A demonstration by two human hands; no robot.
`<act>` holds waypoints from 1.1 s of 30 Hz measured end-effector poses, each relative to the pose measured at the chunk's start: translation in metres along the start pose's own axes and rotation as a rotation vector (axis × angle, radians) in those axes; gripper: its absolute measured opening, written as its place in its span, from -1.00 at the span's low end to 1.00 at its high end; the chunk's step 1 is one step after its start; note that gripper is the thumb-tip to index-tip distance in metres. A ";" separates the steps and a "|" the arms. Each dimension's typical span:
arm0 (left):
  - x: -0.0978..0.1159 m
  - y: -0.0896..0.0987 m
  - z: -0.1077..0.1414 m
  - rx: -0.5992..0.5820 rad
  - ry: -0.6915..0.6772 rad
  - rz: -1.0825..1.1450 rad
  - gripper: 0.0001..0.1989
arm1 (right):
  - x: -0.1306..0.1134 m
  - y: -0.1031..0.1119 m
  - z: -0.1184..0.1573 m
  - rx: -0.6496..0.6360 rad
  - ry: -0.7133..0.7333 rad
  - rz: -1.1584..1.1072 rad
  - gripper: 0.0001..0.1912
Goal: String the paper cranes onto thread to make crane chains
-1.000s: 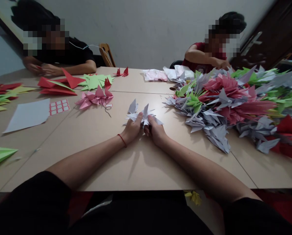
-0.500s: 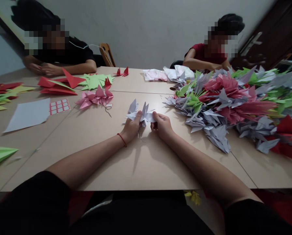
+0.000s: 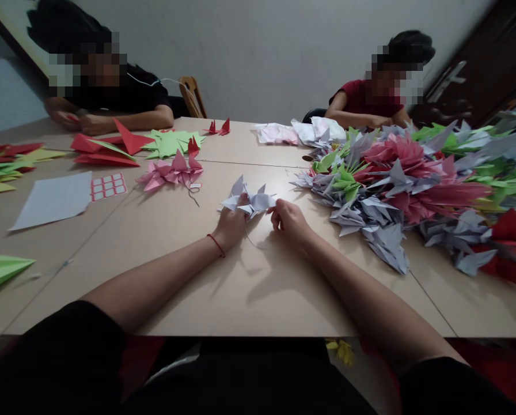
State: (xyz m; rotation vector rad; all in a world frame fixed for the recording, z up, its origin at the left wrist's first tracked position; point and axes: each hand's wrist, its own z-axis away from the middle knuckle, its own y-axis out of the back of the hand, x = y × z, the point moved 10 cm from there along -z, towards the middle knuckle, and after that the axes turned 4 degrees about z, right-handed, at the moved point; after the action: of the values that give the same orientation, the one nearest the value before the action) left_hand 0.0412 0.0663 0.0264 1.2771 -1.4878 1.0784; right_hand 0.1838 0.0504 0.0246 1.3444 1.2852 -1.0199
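White folded paper cranes [image 3: 258, 202] are bunched at the middle of the table, with a thin thread [image 3: 253, 242] hanging below them. My left hand [image 3: 232, 225], with a red cord on its wrist, is closed around the bunch from the left. On the right, my right hand [image 3: 287, 219] is pinched at the tip of a white wing, its fingers curled in. Left of them lie pink paper cranes [image 3: 171, 172] with a dark thread and a small tag beside them.
A big heap of coloured paper cranes [image 3: 413, 178] covers the right side. At left are red folded paper [image 3: 106, 150], a white sheet [image 3: 53, 199], red-bordered labels [image 3: 108, 187] and a green piece [image 3: 5, 271]. White packets [image 3: 277, 134] lie at the back. Two people sit across.
The upright point of the white crane in my hands has tipped over to the right, and its wings look more spread. My right hand has shifted slightly right.
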 end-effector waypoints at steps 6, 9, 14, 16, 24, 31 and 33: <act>-0.002 -0.006 0.008 -0.040 0.011 -0.049 -0.54 | -0.001 -0.010 0.008 0.072 0.032 0.012 -0.35; -0.004 -0.006 0.008 -0.054 0.028 -0.062 -0.50 | 0.000 -0.002 0.006 0.108 0.031 -0.022 -0.32; -0.004 -0.005 0.006 -0.056 0.024 -0.058 -0.51 | -0.008 0.005 0.008 0.149 0.073 -0.055 -0.44; -0.003 -0.007 0.006 -0.069 0.019 -0.044 -0.54 | -0.012 0.000 0.012 0.130 0.097 -0.052 -0.50; -0.018 -0.001 0.002 0.004 0.103 0.023 -0.50 | -0.012 0.006 0.019 0.308 0.106 -0.130 -0.57; -0.023 -0.001 0.002 0.030 0.163 0.084 -0.49 | -0.001 0.024 0.011 0.387 0.077 -0.208 -0.51; -0.023 -0.003 0.004 0.000 0.178 0.092 -0.48 | 0.002 0.029 0.008 0.391 0.073 -0.222 -0.51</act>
State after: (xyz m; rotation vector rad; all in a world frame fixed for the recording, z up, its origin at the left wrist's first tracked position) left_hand 0.0460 0.0674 0.0038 1.0904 -1.4226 1.2192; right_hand 0.2129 0.0437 0.0240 1.5651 1.3579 -1.4444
